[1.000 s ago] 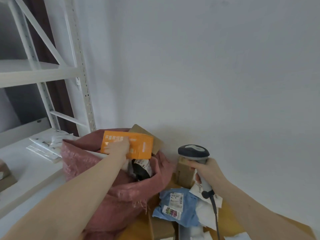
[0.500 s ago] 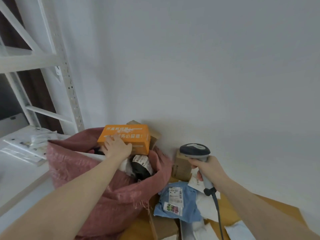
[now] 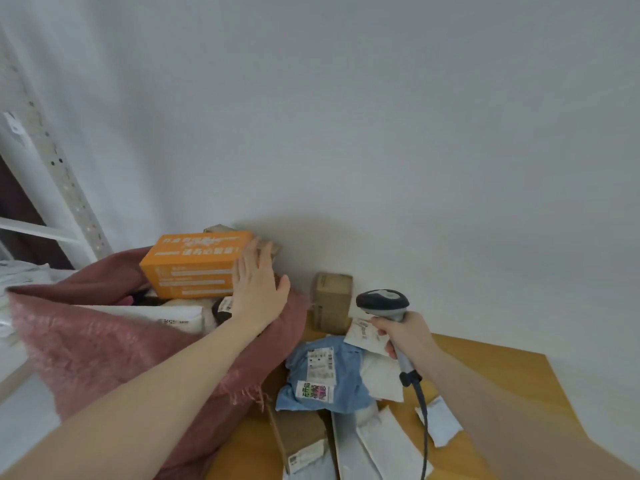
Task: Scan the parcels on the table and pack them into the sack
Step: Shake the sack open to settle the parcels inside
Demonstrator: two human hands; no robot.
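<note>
left hand (image 3: 258, 284) flat, fingers straight, pressed against right end of orange box (image 3: 194, 263) resting atop contents of pink sack (image 3: 104, 344). right hand (image 3: 405, 336) curled round handle of barcode scanner (image 3: 382, 303), raised above table (image 3: 485, 368). blue parcel (image 3: 325, 379), white mailers (image 3: 384, 441) and brown cartons (image 3: 330, 301) on table beside sack. white parcel (image 3: 166, 313) inside sack under orange box.

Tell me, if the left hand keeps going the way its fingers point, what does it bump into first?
Probably the brown cardboard box peeking out behind the orange box, then the white wall. The left hand lies flat by the orange box's right end, fingers pointing up and away. Depth is hard to judge here.
</note>
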